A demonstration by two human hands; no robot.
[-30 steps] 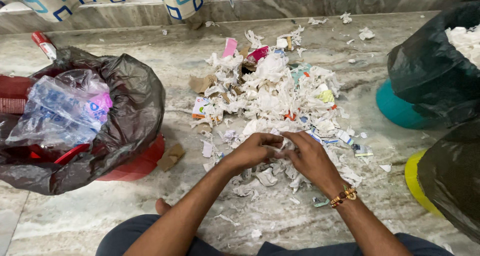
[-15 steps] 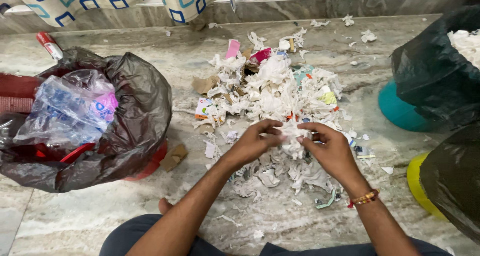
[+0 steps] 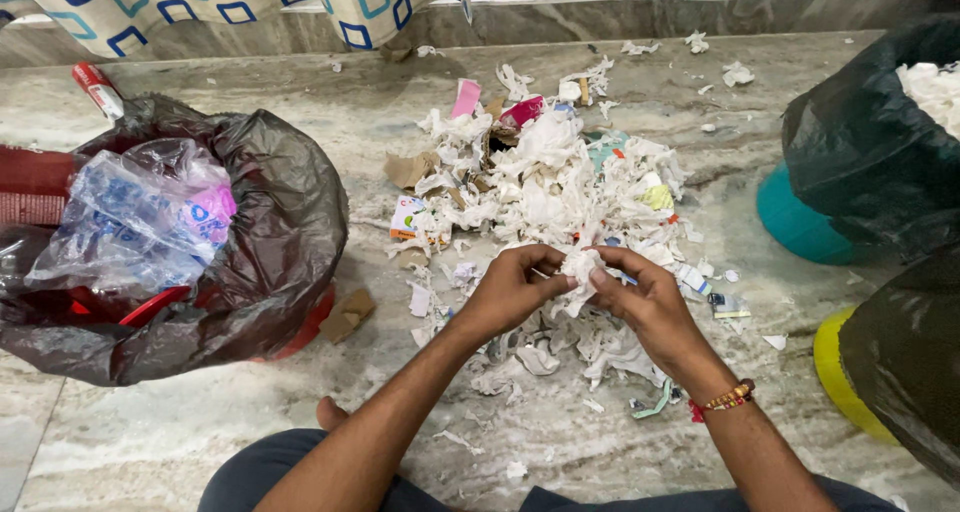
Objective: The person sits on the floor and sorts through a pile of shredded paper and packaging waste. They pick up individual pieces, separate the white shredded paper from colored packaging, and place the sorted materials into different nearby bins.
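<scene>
While both hands pinch it, the paper wad (image 3: pixel 580 270) hangs lengthwise toward the person — left hand (image 3: pixel 512 290), right hand (image 3: pixel 640 297) — just above the scrap pile (image 3: pixel 545 187).

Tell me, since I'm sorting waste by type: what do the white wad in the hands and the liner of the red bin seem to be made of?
White wad: likely thin tissue or paper, matte, crumpled with torn, soft edges. Bin liner: thin black plastic film, glossy, with sharp shiny creases.
</scene>
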